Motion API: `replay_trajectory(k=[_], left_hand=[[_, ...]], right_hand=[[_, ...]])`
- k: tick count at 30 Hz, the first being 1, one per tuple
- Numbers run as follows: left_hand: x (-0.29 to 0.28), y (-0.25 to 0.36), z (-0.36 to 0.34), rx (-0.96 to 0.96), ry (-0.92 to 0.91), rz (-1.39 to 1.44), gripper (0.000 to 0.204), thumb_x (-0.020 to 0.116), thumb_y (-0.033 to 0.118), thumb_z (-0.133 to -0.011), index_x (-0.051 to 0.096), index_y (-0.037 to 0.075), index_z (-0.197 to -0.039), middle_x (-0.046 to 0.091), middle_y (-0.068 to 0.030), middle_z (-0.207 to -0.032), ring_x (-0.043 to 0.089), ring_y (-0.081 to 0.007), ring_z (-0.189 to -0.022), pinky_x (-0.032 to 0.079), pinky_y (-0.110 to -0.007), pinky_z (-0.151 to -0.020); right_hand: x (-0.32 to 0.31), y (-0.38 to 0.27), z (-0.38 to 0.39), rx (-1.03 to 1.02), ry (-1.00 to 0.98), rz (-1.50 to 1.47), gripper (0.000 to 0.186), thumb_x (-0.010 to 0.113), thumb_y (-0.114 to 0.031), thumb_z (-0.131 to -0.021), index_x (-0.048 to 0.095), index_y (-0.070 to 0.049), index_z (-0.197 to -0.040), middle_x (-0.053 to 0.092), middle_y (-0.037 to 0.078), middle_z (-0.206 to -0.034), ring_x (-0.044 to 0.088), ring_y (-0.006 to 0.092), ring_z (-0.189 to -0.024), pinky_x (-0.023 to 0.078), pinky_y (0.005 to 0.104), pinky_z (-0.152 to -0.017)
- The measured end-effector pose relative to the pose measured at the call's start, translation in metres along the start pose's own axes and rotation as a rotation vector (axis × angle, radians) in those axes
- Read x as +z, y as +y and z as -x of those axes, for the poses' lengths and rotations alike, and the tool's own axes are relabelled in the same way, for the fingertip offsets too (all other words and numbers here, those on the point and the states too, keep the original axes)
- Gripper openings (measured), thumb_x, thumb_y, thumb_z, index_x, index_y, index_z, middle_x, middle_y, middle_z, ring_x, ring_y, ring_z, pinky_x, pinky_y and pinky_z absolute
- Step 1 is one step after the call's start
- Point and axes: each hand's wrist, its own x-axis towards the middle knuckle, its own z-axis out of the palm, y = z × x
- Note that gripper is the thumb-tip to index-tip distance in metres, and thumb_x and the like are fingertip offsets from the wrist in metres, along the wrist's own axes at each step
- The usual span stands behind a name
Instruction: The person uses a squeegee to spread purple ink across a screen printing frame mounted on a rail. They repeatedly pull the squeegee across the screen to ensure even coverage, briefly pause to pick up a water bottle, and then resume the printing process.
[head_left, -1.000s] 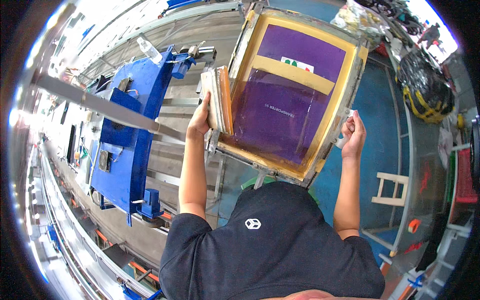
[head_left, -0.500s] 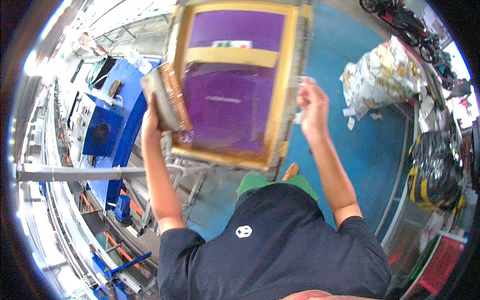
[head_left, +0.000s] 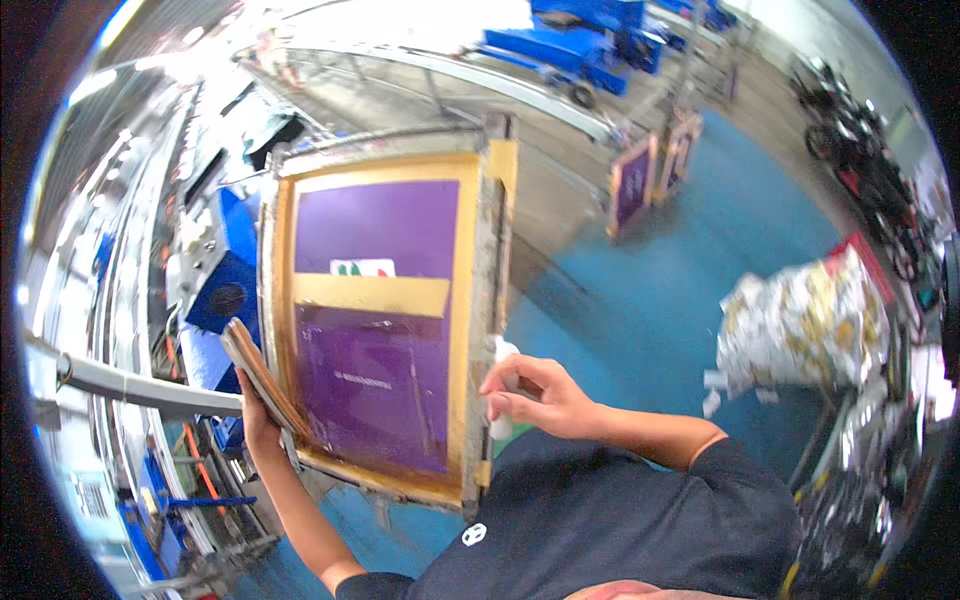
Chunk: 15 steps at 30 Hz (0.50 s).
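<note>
A screen-printing frame [head_left: 478, 330] with purple mesh [head_left: 375, 235] stands tilted before me, its inner edges taped yellow. A tape strip [head_left: 370, 296] crosses the mesh beneath a small white patch with green and red marks. My left hand [head_left: 260, 420] is closed around a squeegee [head_left: 265, 378] with a wooden handle, held at the frame's lower left edge. Beside the frame's right edge, my right hand [head_left: 540, 393] has its fingers curled around a white crumpled piece [head_left: 502, 350], cloth or paper; part of it is hidden behind the fingers.
Along the left run a long machine with blue parts [head_left: 225, 280] and a grey rail [head_left: 150, 385]. More framed screens [head_left: 635, 185] stand on the blue floor ahead. To the right are a large bag of scraps [head_left: 800, 330] and, beyond it, parked motorbikes [head_left: 850, 150].
My view has swung, so the frame now appears lower and further left. The right forearm has bent inward across my body. The squeegee is still in my left hand.
</note>
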Motion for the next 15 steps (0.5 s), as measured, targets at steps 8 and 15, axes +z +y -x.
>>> replay_trajectory(k=[8, 15], left_hand=[[-0.002, 0.001, 0.109, 0.013, 0.303, 0.014, 0.091, 0.051, 0.073, -0.088, 0.04, 0.007, -0.149, 0.057, -0.0093, -0.13, 0.059, -0.025, -0.11, 0.048, -0.039, -0.095], [0.028, -0.018, 0.227, -0.052, 0.707, 0.021, 0.098, 0.056, 0.078, -0.081, 0.044, 0.005, -0.145, 0.056, -0.0112, -0.129, 0.057, -0.0262, -0.114, 0.05, -0.04, -0.093]], right_hand=[[-0.084, 0.051, -0.079, -0.178, -0.117, -0.04, 0.033, 0.053, -0.022, -0.104, 0.038, -0.005, -0.128, 0.062, 0.005, -0.075, 0.064, 0.0125, -0.075, 0.051, 0.0286, -0.07], [-0.144, 0.147, -0.331, -0.209, 0.067, 0.298, 0.046, 0.068, -0.027, -0.093, 0.043, -0.003, -0.123, 0.059, 0.006, -0.081, 0.06, 0.0173, -0.075, 0.05, 0.0305, -0.07]])
